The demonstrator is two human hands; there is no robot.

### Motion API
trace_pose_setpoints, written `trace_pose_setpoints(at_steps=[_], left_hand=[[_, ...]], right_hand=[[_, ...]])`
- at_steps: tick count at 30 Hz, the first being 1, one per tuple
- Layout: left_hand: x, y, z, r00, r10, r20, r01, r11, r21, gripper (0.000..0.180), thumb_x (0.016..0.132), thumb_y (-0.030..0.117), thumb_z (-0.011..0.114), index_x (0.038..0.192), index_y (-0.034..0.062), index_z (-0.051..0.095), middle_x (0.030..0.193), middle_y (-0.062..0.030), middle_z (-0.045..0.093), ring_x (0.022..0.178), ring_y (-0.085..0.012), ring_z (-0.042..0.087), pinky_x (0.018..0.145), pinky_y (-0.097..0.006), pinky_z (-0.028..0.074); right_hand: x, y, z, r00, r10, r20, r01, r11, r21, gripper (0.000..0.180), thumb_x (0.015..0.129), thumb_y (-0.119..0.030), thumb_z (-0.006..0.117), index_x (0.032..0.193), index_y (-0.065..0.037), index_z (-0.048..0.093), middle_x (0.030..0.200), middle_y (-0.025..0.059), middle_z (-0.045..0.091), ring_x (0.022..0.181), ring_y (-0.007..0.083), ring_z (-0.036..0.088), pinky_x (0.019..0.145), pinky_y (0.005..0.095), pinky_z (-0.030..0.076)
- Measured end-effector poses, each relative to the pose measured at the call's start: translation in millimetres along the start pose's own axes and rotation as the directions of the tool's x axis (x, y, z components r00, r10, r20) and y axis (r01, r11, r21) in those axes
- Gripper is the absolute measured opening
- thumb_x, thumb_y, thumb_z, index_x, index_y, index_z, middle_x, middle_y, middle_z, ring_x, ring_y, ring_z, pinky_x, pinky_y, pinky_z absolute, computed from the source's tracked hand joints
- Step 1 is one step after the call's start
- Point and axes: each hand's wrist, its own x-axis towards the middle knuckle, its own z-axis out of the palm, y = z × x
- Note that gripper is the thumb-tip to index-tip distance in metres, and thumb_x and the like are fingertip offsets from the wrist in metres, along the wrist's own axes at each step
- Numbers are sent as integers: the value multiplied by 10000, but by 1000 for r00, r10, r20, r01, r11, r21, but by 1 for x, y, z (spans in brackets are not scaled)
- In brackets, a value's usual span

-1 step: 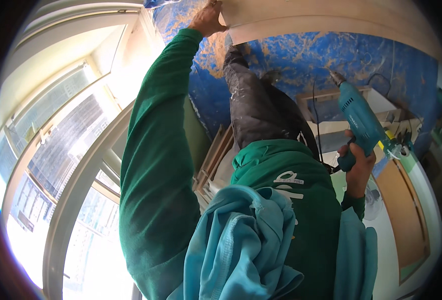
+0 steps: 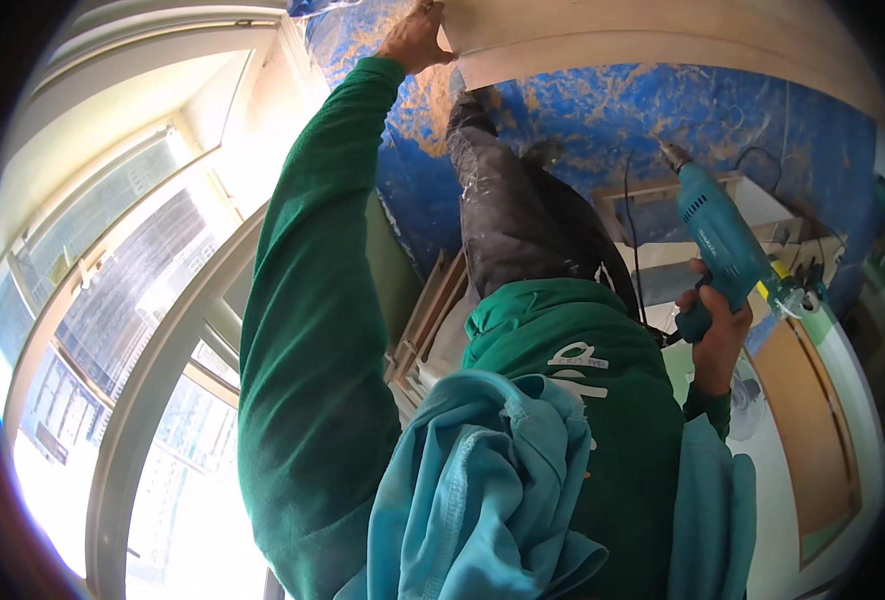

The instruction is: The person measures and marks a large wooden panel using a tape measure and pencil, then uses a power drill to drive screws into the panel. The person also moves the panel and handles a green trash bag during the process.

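Up at the top, my left hand grips the left end of a pale wooden board, its thumb against the lower corner. Some of its fingers are hidden or cut off by the picture's edge. On the right, my right hand is wrapped round the handle of a teal power drill. The drill's chuck points up and left, below the board and apart from it. A dark cord hangs left of the drill; where it leads is hidden.
A dusty blue floor covering lies under the board. Windows with pale frames fill the left. Wooden strips lean beside my legs. Behind the drill stands an open wooden frame; pliers-like tools are beside it.
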Motion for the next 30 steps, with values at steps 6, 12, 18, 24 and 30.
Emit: trace_pose_setpoints(at_steps=[6,12,18,24,30], left_hand=[[12,23,-23,995,-43,93,54,991,-125,1133,642,382,985,1507,-66,407,1464,-321,487,1303,-487,555,1072,-514,510],[5,17,-22,999,-10,32,13,995,-98,1129,646,366,981,1513,-59,396,1451,-321,491,1309,-489,547,1083,-512,504],[4,18,-24,999,6,31,-3,996,-87,1126,645,356,983,1511,-59,395,1466,-331,473,1318,-493,537,1094,-512,496],[3,19,-30,1000,10,24,-8,994,-111,1105,646,347,983,1499,-51,405,1459,-322,475,1292,-491,551,1072,-516,507],[3,21,-28,1000,9,21,-6,993,-115,1102,641,344,983,1497,-41,406,1454,-306,482,1267,-485,569,1033,-521,529]], right_hand=[[-5,-1,4,1000,-24,-15,24,1000,-9,449,899,-111,660,1319,46,638,1206,130,759,755,176,707,669,299,546],[-1,0,3,1000,-7,-10,7,1000,-13,444,900,-116,661,1315,39,642,1202,124,762,756,175,713,661,295,545],[-1,2,3,1000,-15,1,15,1000,-12,436,901,-113,655,1311,35,647,1202,121,762,755,177,717,663,296,545],[0,2,1,1000,-3,5,3,1000,-22,434,904,-119,651,1308,38,652,1203,119,763,759,174,719,648,292,542],[2,3,1,1000,-2,-2,2,1000,-26,429,905,-123,652,1302,39,659,1200,114,762,758,171,715,646,289,540]])
